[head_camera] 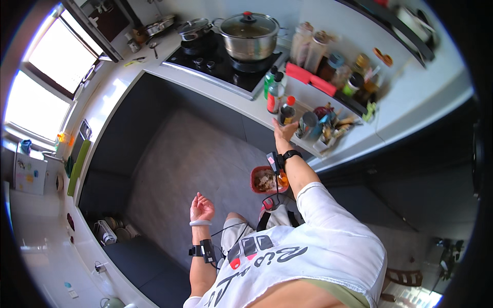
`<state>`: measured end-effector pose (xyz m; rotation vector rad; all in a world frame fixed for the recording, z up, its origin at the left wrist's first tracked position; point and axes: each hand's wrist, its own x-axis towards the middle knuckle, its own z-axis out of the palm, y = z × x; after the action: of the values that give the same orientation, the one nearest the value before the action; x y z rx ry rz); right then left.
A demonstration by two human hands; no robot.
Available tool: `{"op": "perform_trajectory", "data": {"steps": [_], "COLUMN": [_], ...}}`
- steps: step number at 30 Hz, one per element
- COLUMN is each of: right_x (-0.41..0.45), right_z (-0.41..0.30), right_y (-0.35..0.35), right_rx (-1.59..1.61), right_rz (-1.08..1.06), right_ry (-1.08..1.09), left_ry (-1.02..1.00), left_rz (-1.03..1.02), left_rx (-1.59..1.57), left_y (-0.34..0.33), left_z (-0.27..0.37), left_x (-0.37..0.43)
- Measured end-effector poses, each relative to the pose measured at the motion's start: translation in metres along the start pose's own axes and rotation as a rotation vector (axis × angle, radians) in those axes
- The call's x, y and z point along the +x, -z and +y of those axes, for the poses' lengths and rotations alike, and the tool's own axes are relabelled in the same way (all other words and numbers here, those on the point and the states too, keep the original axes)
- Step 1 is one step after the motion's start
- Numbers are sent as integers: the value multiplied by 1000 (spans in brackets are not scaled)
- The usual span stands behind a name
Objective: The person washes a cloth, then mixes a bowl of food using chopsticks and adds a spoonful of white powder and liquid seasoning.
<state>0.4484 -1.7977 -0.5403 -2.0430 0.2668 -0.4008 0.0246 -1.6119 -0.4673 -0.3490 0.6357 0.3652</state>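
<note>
My right hand [285,131] reaches to the counter at the right, with thumb and fingers around the lower part of a dark bottle with a red cap [287,111]. The bottle stands upright. Close to its right is a cylindrical jar [307,124]. Just behind it stand a red-labelled bottle with a dark cap [274,98] and a green bottle [268,82]. My left hand [202,208] hangs over the floor, palm up, fingers loosely curled and apart, holding nothing.
A lidded steel stockpot [250,38] and a smaller pot [193,30] sit on the black gas hob [215,69]. A rack with jars [339,71] lines the wall. Utensils [333,131] stand at the counter's end. A red waste bin [252,181] is on the floor near my feet.
</note>
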Motion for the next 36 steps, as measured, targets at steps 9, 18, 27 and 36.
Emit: {"op": "perform_trajectory", "data": {"steps": [9,18,27,36], "right_x": [15,-13,-138,-277], "right_z": [0,11,-69,-54], "right_y": [-30,32,206,375], "right_rx": [-4,252,834,861], "right_rz": [319,234,-461,-101], "right_ry": [149,55,-225,-232], "left_ry": [65,365,648,1398], "left_rz": [87,70,-575,-1484], "left_rx": [85,516,1357,1646], "left_y": [-30,-144,-217,-123], "left_z": [21,12,-186,-364], "left_x": [45,139,170,0]}}
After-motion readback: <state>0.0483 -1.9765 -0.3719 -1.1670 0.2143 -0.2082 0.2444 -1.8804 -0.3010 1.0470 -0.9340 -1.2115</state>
